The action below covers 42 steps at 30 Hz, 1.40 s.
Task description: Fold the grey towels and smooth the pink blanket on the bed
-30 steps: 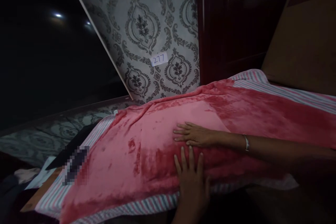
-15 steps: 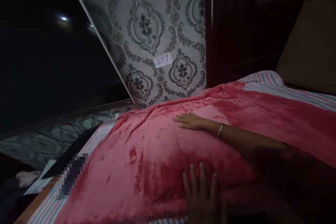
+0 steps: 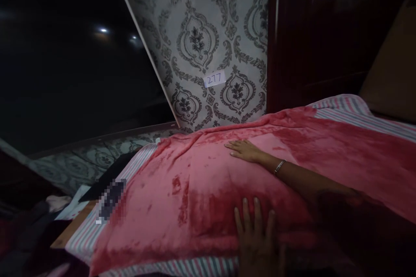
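A red and pink plush blanket (image 3: 156,207) lies spread over the surface before me, its pile showing lighter and darker patches. My right hand (image 3: 245,150), with a bracelet (image 3: 280,166) on its wrist, reaches in from the right and rests flat on the pink part near the far side. Nearer to me, my left hand (image 3: 256,238) lies palm down on the darker red part, its fingers spread. Neither hand grips the cloth. Beneath the blanket, a striped sheet (image 3: 195,265) shows along the near edge.
A big dark screen (image 3: 74,65) leans at the left. Behind the blanket is patterned wallpaper (image 3: 198,43) with a paper label (image 3: 214,78) reading 277. Dark red wood panelling (image 3: 302,43) stands at the right. A pixelated dark item (image 3: 112,201) lies at the blanket's left edge.
The view has shifted, so the scene sits further right and more of the striped sheet shows at the near edge. Both hands stay flat on the blanket in nearly the same places.
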Tool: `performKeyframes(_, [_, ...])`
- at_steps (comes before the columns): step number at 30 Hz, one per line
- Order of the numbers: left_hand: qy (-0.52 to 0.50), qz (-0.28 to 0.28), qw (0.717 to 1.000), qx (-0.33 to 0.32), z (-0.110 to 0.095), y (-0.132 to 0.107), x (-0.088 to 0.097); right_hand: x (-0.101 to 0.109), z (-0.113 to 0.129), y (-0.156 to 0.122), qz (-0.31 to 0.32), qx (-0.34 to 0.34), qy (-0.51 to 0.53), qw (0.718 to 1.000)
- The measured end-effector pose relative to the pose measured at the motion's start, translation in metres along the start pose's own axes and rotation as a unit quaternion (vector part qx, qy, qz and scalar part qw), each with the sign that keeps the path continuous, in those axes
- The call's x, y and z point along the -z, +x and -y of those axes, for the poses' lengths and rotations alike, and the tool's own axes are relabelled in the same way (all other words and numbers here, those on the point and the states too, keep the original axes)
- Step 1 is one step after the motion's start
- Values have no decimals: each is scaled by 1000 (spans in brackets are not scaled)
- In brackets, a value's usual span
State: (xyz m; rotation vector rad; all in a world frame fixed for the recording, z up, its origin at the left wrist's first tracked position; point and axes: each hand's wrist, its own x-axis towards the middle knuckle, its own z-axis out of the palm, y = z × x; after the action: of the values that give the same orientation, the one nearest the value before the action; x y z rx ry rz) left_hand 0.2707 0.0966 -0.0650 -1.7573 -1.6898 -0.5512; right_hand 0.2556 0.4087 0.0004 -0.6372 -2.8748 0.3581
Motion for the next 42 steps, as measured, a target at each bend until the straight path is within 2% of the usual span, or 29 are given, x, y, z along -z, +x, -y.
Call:
performKeyframes(4, [-12,15,1000,-10,4,3,15,14,10,-4,8,-16,-24,1000])
performKeyframes(6, [-31,1,1000,-6,11,6,25,20,23,-8,2,-10,-21,1000])
performKeyframes(8, [-42,-28,999,18,22,8,32,21,44,-18,2,38,-7,999])
performKeyframes(11, [-29,-56,995,76,38,3,33,12,82,-40,48,170,31,984])
performKeyframes(13, [-17,-42,993,110,45,-4,27,4,101,-52,80,232,56,968])
performKeyframes(15, [-11,-19,992,121,46,-13,18,-3,111,-55,95,254,60,961])
performKeyframes(17, [-11,-10,993,117,45,-21,10,-6,111,-45,95,244,37,964])
performKeyframes(20, [-17,-19,992,120,44,-25,5,-8,104,-15,89,202,-7,975])
performKeyframes(24, [-13,-21,994,110,45,-26,5,-12,94,28,103,145,-25,984])
performKeyframes(28, [-15,-13,993,118,45,-26,6,-17,88,54,101,71,-7,992])
performKeyframes(35, [-25,-4,992,122,44,-25,7,-22,87,64,81,19,14,996])
performKeyframes(39, [-34,-12,991,128,44,-24,7,-25,88,62,70,10,-7,997])
performKeyframes(42, [-31,-13,992,121,43,-23,12,-20,92,64,69,0,-38,997])
